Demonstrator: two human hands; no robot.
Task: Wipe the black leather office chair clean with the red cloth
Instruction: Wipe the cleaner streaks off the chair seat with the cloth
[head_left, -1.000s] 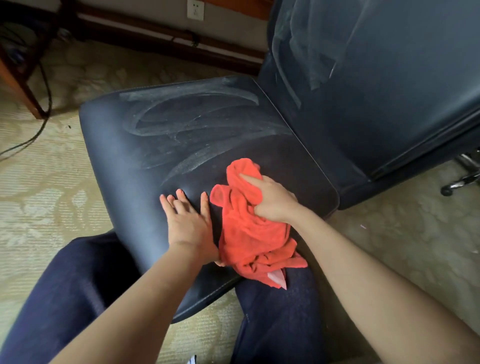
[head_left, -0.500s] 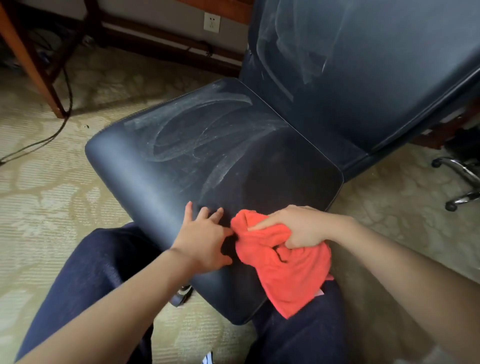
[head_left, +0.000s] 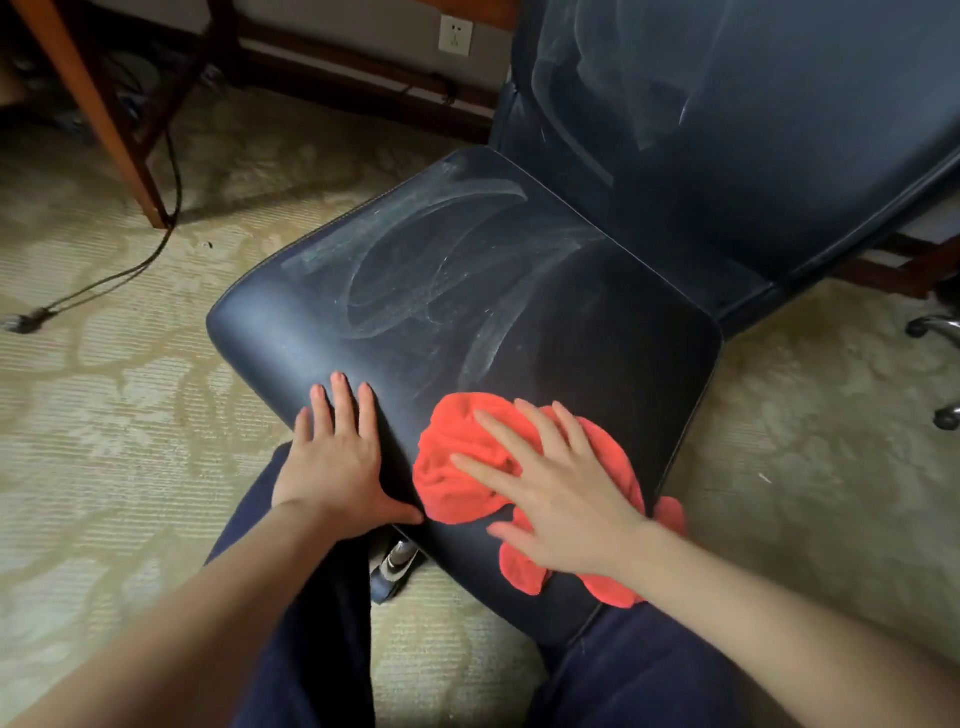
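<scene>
View: head
Right hand (head_left: 556, 499): fingers now spread flat, pressing the red cloth (head_left: 457, 467); half a second back it gripped the cloth in a bunch.
Left hand (head_left: 337, 462): flat, fingers straight, bracing the seat (head_left: 519, 312) at its front edge.
Red cloth: front edge, toward the near corner, part overhanging.
Dust streaks (head_left: 415, 260): pale, far half of the seat.
Reading: the flattened cloth suggests a broader pass; much is left.

Beige patterned carpet (head_left: 104, 441) covers the floor. Black cable (head_left: 179, 195) passes the brown wooden furniture leg (head_left: 111, 130). White wall socket (head_left: 455, 35) behind. Chrome castor legs (head_left: 935, 327), possibly another chair's, at right.
</scene>
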